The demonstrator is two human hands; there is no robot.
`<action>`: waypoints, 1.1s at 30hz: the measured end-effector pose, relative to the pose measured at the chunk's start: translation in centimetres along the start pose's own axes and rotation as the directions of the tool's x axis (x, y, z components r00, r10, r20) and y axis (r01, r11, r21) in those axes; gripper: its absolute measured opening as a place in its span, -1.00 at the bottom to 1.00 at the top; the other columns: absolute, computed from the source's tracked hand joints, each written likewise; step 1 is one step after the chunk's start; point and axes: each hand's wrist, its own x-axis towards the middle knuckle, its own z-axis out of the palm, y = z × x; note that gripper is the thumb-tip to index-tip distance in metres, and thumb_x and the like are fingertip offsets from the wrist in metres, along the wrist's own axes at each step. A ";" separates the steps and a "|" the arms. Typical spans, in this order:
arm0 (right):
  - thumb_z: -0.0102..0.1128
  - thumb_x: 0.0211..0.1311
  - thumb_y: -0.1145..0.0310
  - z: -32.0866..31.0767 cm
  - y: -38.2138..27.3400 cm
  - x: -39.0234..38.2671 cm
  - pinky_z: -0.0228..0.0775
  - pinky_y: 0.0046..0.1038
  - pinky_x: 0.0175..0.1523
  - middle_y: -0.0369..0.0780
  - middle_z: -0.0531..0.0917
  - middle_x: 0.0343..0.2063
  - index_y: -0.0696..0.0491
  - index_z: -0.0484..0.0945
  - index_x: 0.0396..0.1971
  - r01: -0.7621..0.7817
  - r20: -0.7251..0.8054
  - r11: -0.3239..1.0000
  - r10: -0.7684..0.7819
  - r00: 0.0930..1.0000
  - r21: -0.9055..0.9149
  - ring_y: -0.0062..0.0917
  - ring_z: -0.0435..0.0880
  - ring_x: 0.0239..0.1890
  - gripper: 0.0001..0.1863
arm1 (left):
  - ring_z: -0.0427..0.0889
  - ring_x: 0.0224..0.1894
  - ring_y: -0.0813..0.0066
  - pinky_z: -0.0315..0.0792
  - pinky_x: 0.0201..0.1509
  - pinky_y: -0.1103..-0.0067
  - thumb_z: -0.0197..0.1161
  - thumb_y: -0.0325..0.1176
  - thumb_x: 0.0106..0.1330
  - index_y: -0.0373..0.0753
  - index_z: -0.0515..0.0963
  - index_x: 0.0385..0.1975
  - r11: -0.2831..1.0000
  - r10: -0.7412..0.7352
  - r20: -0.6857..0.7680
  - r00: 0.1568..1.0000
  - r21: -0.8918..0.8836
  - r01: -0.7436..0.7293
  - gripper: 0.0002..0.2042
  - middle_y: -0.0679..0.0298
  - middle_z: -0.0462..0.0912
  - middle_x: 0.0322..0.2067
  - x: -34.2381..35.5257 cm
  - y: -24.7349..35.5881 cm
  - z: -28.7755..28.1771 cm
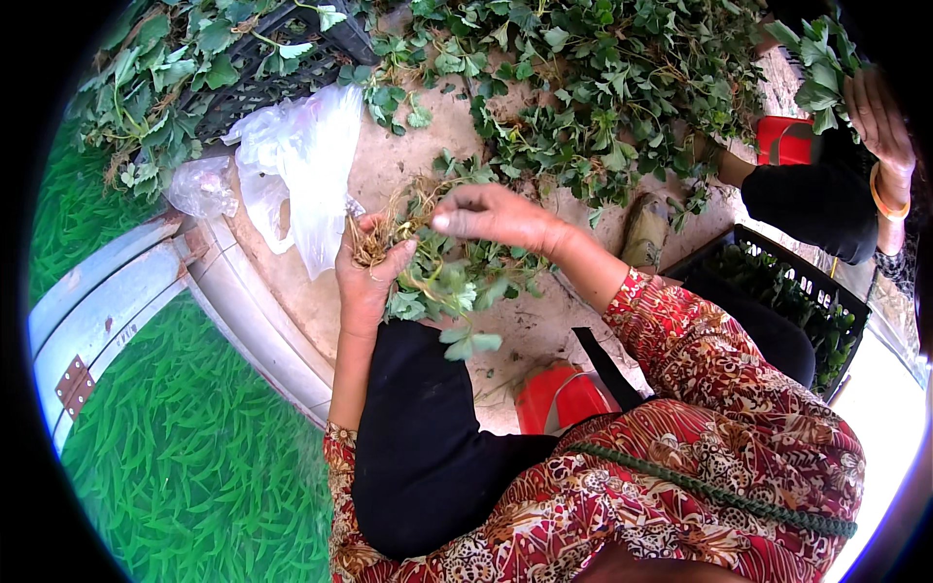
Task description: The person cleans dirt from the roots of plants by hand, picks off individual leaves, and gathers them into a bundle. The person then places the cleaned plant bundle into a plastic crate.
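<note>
A bunch of leafy green plants (452,296) with pale brown, tangled roots (394,228) is gripped by my left hand (364,267), thumb across the root end. My right hand (491,219) is just right of the roots, fingers curled in toward the thumb at their edge; what is between its fingertips is too small to make out. The leaves hang below both hands over my dark-clad left leg (418,428), partly blurred. Behind my left hand, crumpled translucent plastic bags (301,165) lie on the pale ground (282,291).
Leafy plants (612,97) heap across the back, by a black crate (321,39). At right are a co-worker's hand (880,126) with leaves, a red object (782,141) and another black crate (846,325). A red seat (544,398) is beneath me. Metal framing (117,291) borders green grass-patterned surfacing (194,447).
</note>
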 end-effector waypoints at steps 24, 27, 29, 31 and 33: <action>0.11 0.16 0.08 -4.5 7.8 -5.5 0.39 -0.31 -0.07 -0.11 0.63 -0.35 0.05 0.59 -0.30 -0.388 -0.678 0.849 0.048 0.734 -0.360 -0.23 0.57 -0.24 -0.67 | 0.53 -0.33 0.55 0.43 -0.21 0.64 0.43 -0.54 -0.09 -0.32 0.50 -0.22 0.999 0.050 -0.108 0.993 0.018 -0.048 -0.62 0.27 0.55 -0.32 -0.8 0.0 -3.8; 0.15 0.14 0.21 -9.1 8.2 -5.7 0.36 -0.31 0.00 -0.12 0.58 -0.27 -0.04 0.59 -0.22 -0.442 -0.824 0.738 -0.274 0.495 -0.511 -0.25 0.52 -0.14 -0.76 | 0.50 -0.30 0.54 0.43 -0.17 0.65 0.48 -0.52 -0.14 -0.32 0.46 -0.16 0.987 0.098 -0.111 0.989 0.140 -0.082 -0.52 0.31 0.51 -0.34 0.3 -2.1 -3.8; 0.18 0.07 0.30 -12.1 10.3 -5.6 0.35 -0.28 0.02 -0.15 0.50 -0.26 -0.05 0.60 -0.26 -0.535 -0.755 0.535 -0.428 0.497 -0.654 -0.28 0.46 -0.10 -0.79 | 0.50 -0.30 0.53 0.44 -0.16 0.64 0.49 -0.52 -0.16 -0.32 0.45 -0.14 0.995 0.093 -0.082 0.992 0.052 -0.089 -0.49 0.31 0.51 -0.31 0.2 -1.2 -3.0; 0.20 0.05 0.28 -13.1 11.5 -5.6 0.34 -0.30 0.01 -0.17 0.49 -0.28 0.00 0.60 -0.29 -0.567 -0.721 0.447 -0.406 0.561 -0.692 -0.29 0.46 -0.11 -0.79 | 0.52 -0.26 0.51 0.45 -0.15 0.62 0.48 -0.53 -0.16 -0.33 0.44 -0.10 0.998 0.044 -0.053 0.998 -0.031 -0.046 -0.47 0.30 0.51 -0.27 0.6 -1.3 -2.8; 0.20 0.05 0.27 -13.0 12.0 -5.6 0.35 -0.32 -0.02 -0.17 0.49 -0.31 0.06 0.59 -0.31 -0.559 -0.699 0.423 -0.368 0.613 -0.713 -0.28 0.47 -0.15 -0.77 | 0.53 -0.23 0.50 0.46 -0.14 0.62 0.46 -0.55 -0.15 -0.34 0.44 -0.07 1.000 0.005 0.015 1.000 -0.017 -0.005 -0.46 0.27 0.52 -0.24 1.1 -2.8 -3.5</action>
